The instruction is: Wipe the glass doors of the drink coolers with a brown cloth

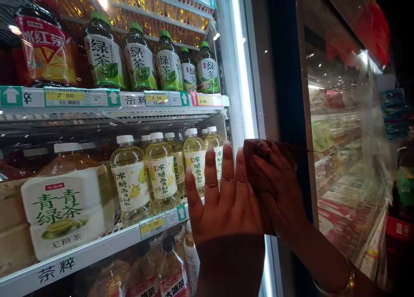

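My left hand (226, 206) lies flat, back towards me and fingers stretched up, against the clear glass door of a lit drinks fridge. Its thumb is hidden. Just right of it, my right hand (284, 185), with a gold bracelet (352, 281) at the wrist, presses a bunched dark reddish-brown cloth (254, 159) to the door's edge. Behind the glass, pale yellow pear drink bottles (161, 174) with white caps stand on the middle shelf, partly covered by my left fingers.
Green tea bottles (136, 60) and a red-labelled tea bottle (45, 47) fill the upper shelf. A large green tea jug (67, 206) stands at left. Price tags line the shelf edge (106, 99). A bright light strip (242, 60) runs down the fridge side. Another glass-fronted case (339, 159) is at right.
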### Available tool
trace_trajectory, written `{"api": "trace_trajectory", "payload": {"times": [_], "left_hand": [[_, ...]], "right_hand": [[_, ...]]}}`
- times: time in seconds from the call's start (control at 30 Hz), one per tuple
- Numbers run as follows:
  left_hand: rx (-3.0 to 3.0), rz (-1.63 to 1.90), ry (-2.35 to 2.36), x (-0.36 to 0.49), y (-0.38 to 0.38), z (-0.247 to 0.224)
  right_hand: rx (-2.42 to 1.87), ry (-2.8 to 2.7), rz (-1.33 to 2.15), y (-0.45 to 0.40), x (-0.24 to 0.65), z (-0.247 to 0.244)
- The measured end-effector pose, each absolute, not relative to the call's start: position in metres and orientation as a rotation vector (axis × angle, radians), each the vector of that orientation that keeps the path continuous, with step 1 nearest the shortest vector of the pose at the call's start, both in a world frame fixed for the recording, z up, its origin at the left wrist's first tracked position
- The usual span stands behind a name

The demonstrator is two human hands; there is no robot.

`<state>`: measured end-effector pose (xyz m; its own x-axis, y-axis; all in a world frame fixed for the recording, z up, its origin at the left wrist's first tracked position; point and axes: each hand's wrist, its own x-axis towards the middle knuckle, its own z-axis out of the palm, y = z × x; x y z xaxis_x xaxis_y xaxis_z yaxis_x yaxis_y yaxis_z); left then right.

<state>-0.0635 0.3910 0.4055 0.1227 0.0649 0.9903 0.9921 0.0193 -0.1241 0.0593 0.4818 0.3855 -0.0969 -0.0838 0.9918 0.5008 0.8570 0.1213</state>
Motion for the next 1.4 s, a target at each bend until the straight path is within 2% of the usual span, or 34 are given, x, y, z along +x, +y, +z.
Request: {"api": "trace_trajectory", "payload": {"times": [0.1, 0.27, 0.47, 0.63, 0.87, 1.07, 1.23, 1.4], "left_hand": [[-1.254, -1.087, -1.162, -0.062, 0.392, 0.403], [-1.325, -0.951, -1.178, -0.066, 0.389, 0.393], [-1.368, -0.813, -1.207, -0.069, 0.387, 0.387], [-1.401, -0.776, -1.333, -0.063, 0.382, 0.382], [-1.358, -0.726, -1.531, -0.059, 0.366, 0.366], [-1.303, -0.694, -1.499, -0.063, 0.367, 0.355], [-1.281, -0.668, -1.475, -0.065, 0.369, 0.351], [-1.277, -0.655, -1.426, -0.069, 0.369, 0.348]], "right_hand": [[-0.339, -1.585, -0.511, 0.487, 0.064, 0.384], [-0.391, -1.546, -0.521, 0.480, 0.052, 0.354], [-0.273, -1.648, -0.586, 0.492, 0.066, 0.362], [-0.422, -1.580, -0.475, 0.491, 0.064, 0.342], [-0.331, -1.903, -0.509, 0.476, 0.074, 0.351], [-0.390, -1.766, -0.502, 0.467, 0.063, 0.318], [-0.232, -1.878, -0.589, 0.485, 0.074, 0.325], [-0.327, -1.760, -0.510, 0.480, 0.066, 0.306]]}}
